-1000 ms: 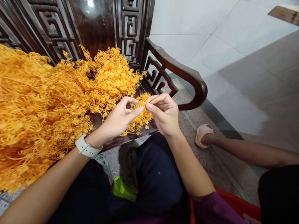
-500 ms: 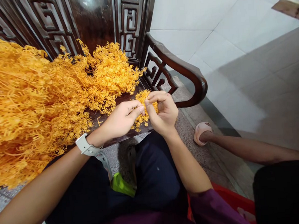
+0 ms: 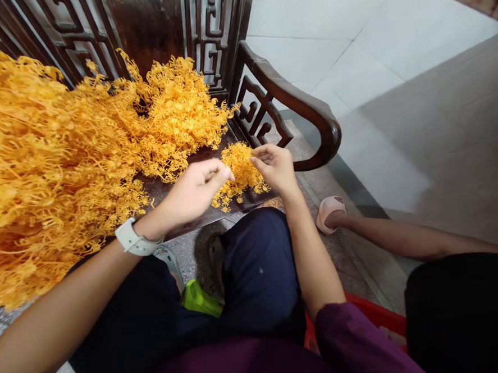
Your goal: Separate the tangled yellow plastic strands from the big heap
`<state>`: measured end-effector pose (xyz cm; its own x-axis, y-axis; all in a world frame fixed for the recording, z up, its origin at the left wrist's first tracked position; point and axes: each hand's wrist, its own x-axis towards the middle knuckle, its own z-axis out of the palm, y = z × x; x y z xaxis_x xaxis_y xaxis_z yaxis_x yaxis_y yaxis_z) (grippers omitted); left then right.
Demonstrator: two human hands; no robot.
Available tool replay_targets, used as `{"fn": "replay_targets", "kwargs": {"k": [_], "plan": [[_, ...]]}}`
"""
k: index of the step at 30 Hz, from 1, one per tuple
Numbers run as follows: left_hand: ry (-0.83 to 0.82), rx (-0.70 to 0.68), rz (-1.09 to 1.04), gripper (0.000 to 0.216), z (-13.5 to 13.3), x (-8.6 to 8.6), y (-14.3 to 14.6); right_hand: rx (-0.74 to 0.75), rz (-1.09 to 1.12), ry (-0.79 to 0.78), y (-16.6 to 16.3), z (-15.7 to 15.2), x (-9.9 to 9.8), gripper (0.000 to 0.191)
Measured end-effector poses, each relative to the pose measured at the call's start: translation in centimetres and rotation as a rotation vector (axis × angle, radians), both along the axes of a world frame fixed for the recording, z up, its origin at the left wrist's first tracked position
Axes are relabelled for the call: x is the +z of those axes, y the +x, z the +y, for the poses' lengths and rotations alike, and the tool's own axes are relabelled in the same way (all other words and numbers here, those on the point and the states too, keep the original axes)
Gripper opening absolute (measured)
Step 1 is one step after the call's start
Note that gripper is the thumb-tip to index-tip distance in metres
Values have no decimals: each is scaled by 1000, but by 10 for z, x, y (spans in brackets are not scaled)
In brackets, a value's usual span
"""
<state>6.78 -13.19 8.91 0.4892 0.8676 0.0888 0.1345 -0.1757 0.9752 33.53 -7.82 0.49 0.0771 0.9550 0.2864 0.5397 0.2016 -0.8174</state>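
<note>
A small heap of yellow-orange plastic blossoms (image 3: 240, 170) lies near the right end of the dark wooden bench seat. My left hand (image 3: 201, 189), wearing a pale watch strap, is at the heap's left edge. Its thumb and forefinger are pinched together; anything between them is too small to make out. At the heap's right side is my right hand (image 3: 276, 167), thumb and fingertips drawn close; what they hold, if anything, cannot be seen. A big mass of yellow-orange artificial flower stems (image 3: 70, 158) fills the left, with many thin curled petals.
The bench (image 3: 146, 29) has a carved back and a curved armrest (image 3: 298, 93) beyond my right hand. Another person's leg (image 3: 395, 239) in a pink slipper is at the right. A red container (image 3: 375, 314) and a bright green item (image 3: 201, 299) are lower down.
My hands were together with fingertips meeting over the small heap. They have moved apart, the left one slightly left and the right one slightly right. The view has shifted a little.
</note>
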Motion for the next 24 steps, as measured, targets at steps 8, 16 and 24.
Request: {"fn": "replay_targets", "kwargs": {"k": [8,16,24], "plan": [[-479,138,-473,15,21,8,-12,453,-202,-316,-7,-7,2,16],[-612,159,-654,19,25,13,-12,462,-204,-144,-22,-13,18,22],[-574,183,-680,11,22,6,-6,360,-23,300,-70,-49,54,32]]}}
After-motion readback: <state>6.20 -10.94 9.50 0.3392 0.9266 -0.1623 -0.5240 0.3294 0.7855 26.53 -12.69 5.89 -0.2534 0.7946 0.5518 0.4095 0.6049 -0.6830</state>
